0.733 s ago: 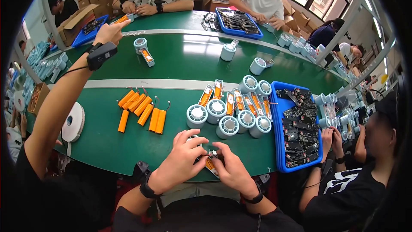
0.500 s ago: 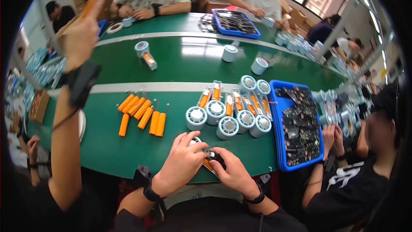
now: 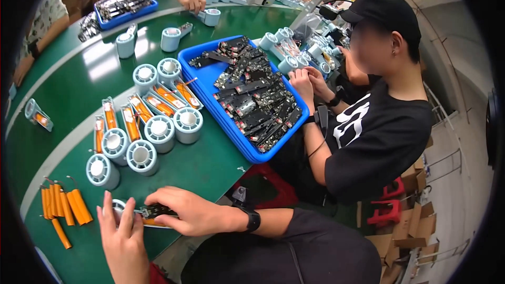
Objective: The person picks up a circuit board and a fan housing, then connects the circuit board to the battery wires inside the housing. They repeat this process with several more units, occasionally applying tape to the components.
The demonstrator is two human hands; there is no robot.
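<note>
At the table's near edge lies a light blue, round-headed fan housing (image 3: 119, 206), partly hidden by my fingers. My left hand (image 3: 123, 244) closes around the round head, its fingers pointing away from me. Over the handle part my right hand (image 3: 192, 210) pinches a small black circuit board (image 3: 157, 211) between thumb and fingers. A strip of orange shows beneath the board. Beyond my hands stand several similar light blue housings (image 3: 142, 156), with orange battery cells (image 3: 131, 122) in their handles. Loose orange cells (image 3: 66, 205) with short wires lie at the left.
A blue tray (image 3: 210, 113) heaped with black circuit boards stands right of the housings. Close by on the right sits a co-worker in a black cap (image 3: 386, 16), hands at more housings. Another blue tray (image 3: 126, 13) is at the far side. Red stools (image 3: 386, 208) stand on the floor.
The view has swung to the right, so the table's contents appear further left. The raised arm at the left is out of view. My hands stay at the same housing and board.
</note>
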